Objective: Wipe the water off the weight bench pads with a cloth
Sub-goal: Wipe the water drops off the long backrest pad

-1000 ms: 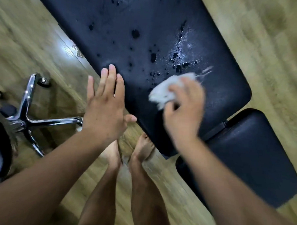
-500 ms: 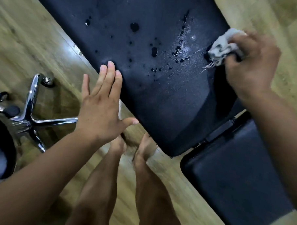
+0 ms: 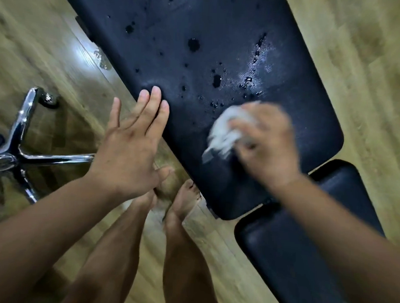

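Observation:
The long black back pad (image 3: 200, 25) of the weight bench runs diagonally from the top left to the lower right. Water drops (image 3: 217, 80) and a wet sheen dot its middle and right side. My right hand (image 3: 267, 145) grips a crumpled white cloth (image 3: 227, 132) and holds it against the pad near its lower end; hand and cloth are motion-blurred. My left hand (image 3: 130, 146) lies flat with straight fingers, the fingertips on the pad's left edge. The smaller black seat pad (image 3: 288, 258) sits at the lower right, partly hidden by my right forearm.
A chrome star base of an office chair (image 3: 20, 143) with castors stands on the wooden floor (image 3: 369, 78) at the left. My bare feet (image 3: 183, 196) stand close to the bench's near edge. A small water puddle (image 3: 102, 60) glints on the floor beside the pad.
My right hand has swept the cloth from the pad's right edge back to the left and towards me, to the lower middle. The left hand has stayed on the pad's edge.

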`<action>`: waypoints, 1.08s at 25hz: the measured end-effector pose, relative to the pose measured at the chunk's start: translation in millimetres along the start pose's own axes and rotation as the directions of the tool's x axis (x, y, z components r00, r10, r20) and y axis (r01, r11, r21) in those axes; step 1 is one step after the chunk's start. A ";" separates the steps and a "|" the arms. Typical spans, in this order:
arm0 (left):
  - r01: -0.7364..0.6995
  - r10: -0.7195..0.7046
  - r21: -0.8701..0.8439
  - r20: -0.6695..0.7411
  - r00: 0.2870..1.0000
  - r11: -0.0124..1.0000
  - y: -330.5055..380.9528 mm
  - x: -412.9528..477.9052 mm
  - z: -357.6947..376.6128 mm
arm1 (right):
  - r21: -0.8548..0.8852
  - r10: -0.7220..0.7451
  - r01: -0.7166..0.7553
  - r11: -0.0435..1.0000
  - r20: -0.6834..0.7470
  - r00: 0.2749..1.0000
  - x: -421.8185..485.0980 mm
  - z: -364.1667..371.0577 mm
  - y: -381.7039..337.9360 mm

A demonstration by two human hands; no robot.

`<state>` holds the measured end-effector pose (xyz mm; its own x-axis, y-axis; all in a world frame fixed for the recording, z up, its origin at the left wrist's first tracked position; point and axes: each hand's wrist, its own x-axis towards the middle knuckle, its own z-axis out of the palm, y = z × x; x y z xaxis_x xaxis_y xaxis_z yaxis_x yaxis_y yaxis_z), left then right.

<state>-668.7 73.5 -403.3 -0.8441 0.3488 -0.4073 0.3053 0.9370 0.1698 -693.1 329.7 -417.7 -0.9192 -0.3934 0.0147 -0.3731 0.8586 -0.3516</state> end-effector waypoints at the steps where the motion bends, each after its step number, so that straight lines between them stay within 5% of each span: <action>1: 0.007 -0.007 -0.015 -0.014 1.000 1.000 2.0 0.2 0.8 | -0.073 0.166 -0.169 0.983 -0.047 0.985 10.0 -13.6 34.9; 3: 0.029 -0.031 -0.055 -0.050 0.998 0.998 6.8 0.4 3.4 | -0.140 0.479 -0.491 0.860 -0.110 0.871 23.4 -45.5 88.0; 5: 0.044 -0.049 -0.067 -0.072 0.996 0.997 9.2 -0.3 4.4 | -0.056 0.557 -0.575 0.817 -0.187 0.809 28.6 -49.6 88.7; 7: 0.045 -0.050 -0.065 -0.077 0.996 0.997 9.3 -0.4 4.3 | 0.015 0.504 -0.513 0.858 -0.220 0.836 27.2 -26.0 40.4; 10: 0.026 -0.029 -0.040 -0.070 0.997 0.999 4.4 -0.3 3.9 | 0.115 0.114 -0.100 0.988 -0.121 0.986 8.3 23.0 -69.2; 14: -0.008 0.008 0.003 -0.029 1.000 1.000 -3.4 0.4 3.3 | 0.166 -0.262 0.253 0.953 0.036 0.964 9.0 38.1 -95.8; 16: 0.009 -0.009 -0.006 -0.037 0.999 1.000 -2.2 0.0 2.3 | 0.106 -0.208 0.205 0.973 0.023 0.978 17.7 22.9 -47.4; 18: 0.019 -0.020 -0.032 -0.036 0.999 0.999 1.0 -1.0 1.5 | -0.024 0.078 -0.081 0.996 -0.082 0.994 27.1 -1.7 18.7; 22: 0.036 -0.040 -0.113 -0.034 0.999 0.993 1.7 -1.5 1.1 | -0.116 0.439 -0.458 0.881 -0.160 0.884 39.4 -41.7 86.1; 24: 0.049 -0.055 -0.159 -0.032 0.998 0.986 1.1 -1.0 0.0 | -0.095 0.408 -0.436 0.895 -0.220 0.886 34.8 -23.6 47.6; 27: 0.060 -0.066 -0.187 -0.022 0.998 0.981 0.5 -1.5 -0.6 | 0.075 0.034 -0.025 0.997 -0.111 0.993 7.4 18.9 -53.8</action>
<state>-667.6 73.5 -402.1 -0.8719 0.2861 -0.3974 0.1661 0.9363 0.3096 -677.5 274.4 -416.4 -0.9395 -0.3256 0.1063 -0.3391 0.8412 -0.4212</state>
